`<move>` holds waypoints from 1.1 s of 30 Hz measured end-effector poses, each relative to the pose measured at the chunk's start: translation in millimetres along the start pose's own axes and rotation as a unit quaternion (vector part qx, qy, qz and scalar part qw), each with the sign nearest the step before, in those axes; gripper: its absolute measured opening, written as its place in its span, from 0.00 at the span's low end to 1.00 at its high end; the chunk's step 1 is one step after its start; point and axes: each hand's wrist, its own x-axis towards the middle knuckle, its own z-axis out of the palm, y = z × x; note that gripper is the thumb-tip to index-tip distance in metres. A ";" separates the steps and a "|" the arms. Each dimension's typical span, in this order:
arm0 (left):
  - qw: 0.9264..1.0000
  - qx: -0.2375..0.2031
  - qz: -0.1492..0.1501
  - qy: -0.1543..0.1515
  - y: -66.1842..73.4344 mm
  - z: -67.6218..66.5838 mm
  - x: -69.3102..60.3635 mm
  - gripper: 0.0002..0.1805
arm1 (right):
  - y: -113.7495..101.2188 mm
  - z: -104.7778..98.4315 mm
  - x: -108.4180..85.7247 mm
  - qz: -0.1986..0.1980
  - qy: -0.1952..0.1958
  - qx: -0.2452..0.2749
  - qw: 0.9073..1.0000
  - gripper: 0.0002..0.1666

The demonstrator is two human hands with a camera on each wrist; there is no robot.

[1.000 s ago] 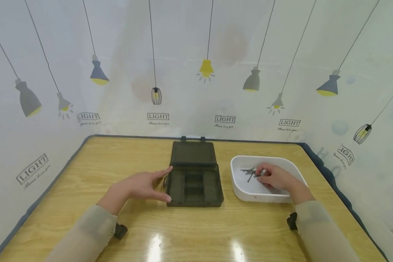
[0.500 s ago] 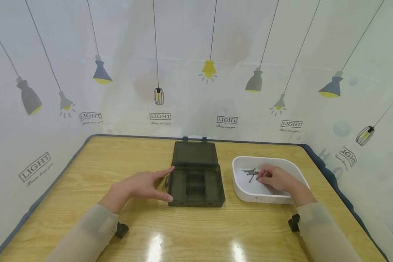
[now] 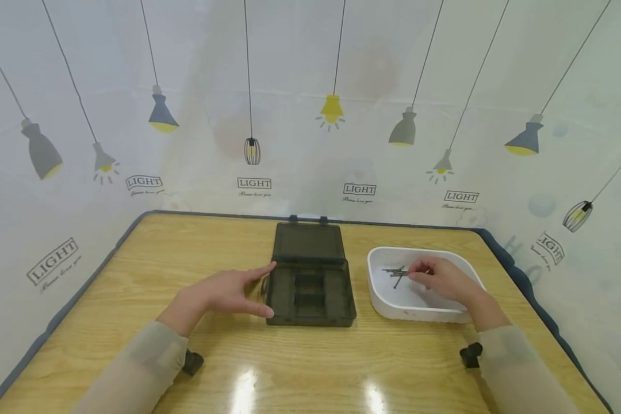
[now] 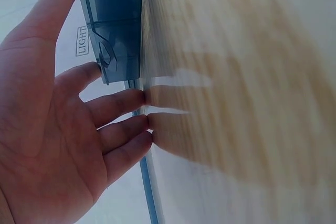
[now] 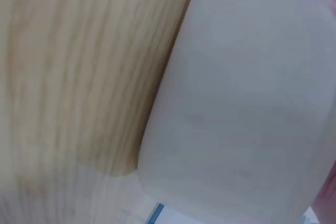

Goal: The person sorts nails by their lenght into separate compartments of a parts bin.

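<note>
In the head view, my left hand (image 3: 226, 292) rests at the left side of a dark see-through compartment box (image 3: 309, 293), thumb and index finger spread along its edge. The box's lid (image 3: 308, 241) lies folded back. The left wrist view shows this hand (image 4: 58, 114) with its lower fingers touching the tabletop beside the box (image 4: 113, 24). Over the white tray (image 3: 393, 312), my right hand (image 3: 440, 279) pinches the end of a thin dark screw. Several similar screws (image 3: 395, 271) lie in a loose pile by its fingertips. The fingers partly hide the pinched screw.
The wooden table (image 3: 310, 368) carries the box in the middle and the tray to its right. Behind stands a pale wall sheet (image 3: 300, 115) printed with lamps. In the right wrist view, the tray's outer wall (image 5: 236, 98) fills much of the picture.
My right hand has shifted slightly within the tray, its fingertips now a little higher in the view, against the screw pile. The left hand and the box stay in place.
</note>
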 end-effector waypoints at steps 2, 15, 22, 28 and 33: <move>1.000 -0.002 0.001 0.001 -0.4 0.1 -0.6 0.65 | -2.4 0.3 -0.5 0.005 -0.003 0.013 1.000 0.15; 1.000 -0.002 0.001 0.000 -0.4 -0.1 -0.3 0.65 | -33.2 9.8 -3.5 -0.030 0.000 0.072 0.997 0.19; 1.000 0.000 -0.002 0.003 -0.4 -0.7 -0.3 0.65 | -55.7 17.3 -1.1 -0.056 -0.007 0.110 0.992 0.18; 1.000 0.002 -0.002 0.002 0.3 0.3 -0.8 0.65 | -71.0 26.7 4.9 -0.070 -0.018 0.137 0.988 0.15; 1.000 0.002 -0.002 0.002 0.4 0.3 -1.4 0.65 | -79.4 34.1 10.6 -0.075 -0.023 0.143 0.987 0.14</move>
